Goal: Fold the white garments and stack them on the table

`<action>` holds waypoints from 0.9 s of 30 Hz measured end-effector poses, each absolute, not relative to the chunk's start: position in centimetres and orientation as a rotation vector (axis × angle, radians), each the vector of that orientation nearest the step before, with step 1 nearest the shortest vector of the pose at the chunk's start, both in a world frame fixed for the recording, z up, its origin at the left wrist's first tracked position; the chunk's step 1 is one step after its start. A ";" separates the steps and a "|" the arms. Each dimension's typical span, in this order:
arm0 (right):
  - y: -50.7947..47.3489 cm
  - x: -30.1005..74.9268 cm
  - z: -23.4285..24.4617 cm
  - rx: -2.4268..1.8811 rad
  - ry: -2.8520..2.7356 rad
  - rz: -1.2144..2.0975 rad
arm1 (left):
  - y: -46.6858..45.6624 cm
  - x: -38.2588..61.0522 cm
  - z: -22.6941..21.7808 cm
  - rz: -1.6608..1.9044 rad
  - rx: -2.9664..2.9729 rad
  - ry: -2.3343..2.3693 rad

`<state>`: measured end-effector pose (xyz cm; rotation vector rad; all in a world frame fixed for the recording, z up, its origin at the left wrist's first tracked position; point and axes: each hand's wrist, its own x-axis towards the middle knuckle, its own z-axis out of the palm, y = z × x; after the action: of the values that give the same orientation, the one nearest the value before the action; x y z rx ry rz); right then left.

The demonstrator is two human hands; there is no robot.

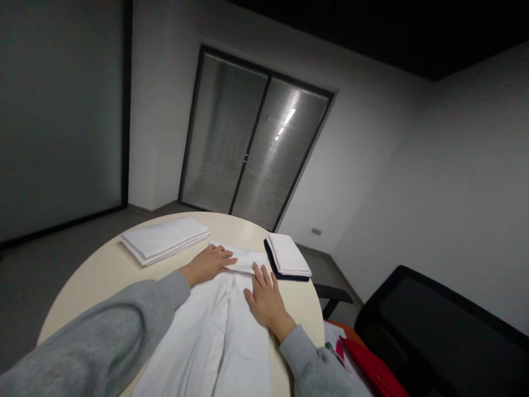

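Observation:
A pair of white trousers (pixel 243 331), by the look of it, lies spread on the round table with its top end away from me. The far band is folded over, and the two legs run toward me past the lower frame edge. On the left side of that band rests my left hand (pixel 210 263), fingers stretched across the cloth. My right hand (pixel 264 300) lies flat on the right side, its fingers apart and fingertips at the fold. Neither hand grips the cloth as far as I can see.
A folded white cloth stack (pixel 167 237) lies at the table's (pixel 95 298) far left. Another folded white cloth (pixel 289 255) sits on a dark folded one (pixel 270 256) at the right edge. A black mesh chair (pixel 438 325) and red fabric (pixel 372 364) are at the right.

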<state>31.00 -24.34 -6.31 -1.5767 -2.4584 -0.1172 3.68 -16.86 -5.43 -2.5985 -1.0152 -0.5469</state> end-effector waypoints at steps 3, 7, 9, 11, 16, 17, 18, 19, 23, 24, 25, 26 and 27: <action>-24.3 31.0 -6.3 -1.584 -2.469 -0.069 | -16.9 2.2 -5.1 -0.485 -2.609 -1.045; -24.3 31.1 -6.4 -1.601 -2.453 -0.012 | -16.9 1.1 -5.2 -0.445 -2.581 -1.120; -24.3 31.1 -6.4 -1.610 -2.452 0.023 | -16.7 0.9 -5.6 -0.460 -2.577 -1.181; -24.3 31.1 -6.4 -1.620 -2.454 0.063 | -16.6 0.9 -5.9 -0.470 -2.578 -1.224; -24.3 31.1 -6.2 -1.633 -2.418 0.116 | -16.0 1.1 -6.7 -0.475 -2.565 -1.293; -24.2 31.1 -6.2 -1.637 -2.404 0.123 | -15.8 1.1 -6.9 -0.476 -2.564 -1.299; -24.2 31.1 -6.2 -1.645 -2.387 0.130 | -15.7 1.1 -7.0 -0.475 -2.567 -1.304; -24.1 31.1 -6.3 -1.656 -2.367 0.136 | -15.6 1.1 -7.1 -0.473 -2.572 -1.311; -23.9 31.2 -6.6 -1.682 -2.281 0.139 | -15.3 1.1 -7.4 -0.468 -2.567 -1.375; -23.8 31.2 -6.7 -1.677 -2.263 0.136 | -15.4 1.1 -7.4 -0.471 -2.566 -1.396; -23.8 31.2 -6.7 -1.668 -2.244 0.134 | -15.4 1.0 -7.4 -0.476 -2.570 -1.419; -23.9 31.2 -6.7 -1.656 -2.224 0.134 | -15.5 0.9 -7.3 -0.486 -2.580 -1.443; -23.9 31.2 -6.7 -1.642 -2.203 0.137 | -15.6 0.9 -7.1 -0.505 -2.599 -1.463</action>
<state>31.23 -23.89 -6.72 -1.6421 -2.2027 0.1373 0.86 -15.57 -7.13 -2.5990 -1.4633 -0.5046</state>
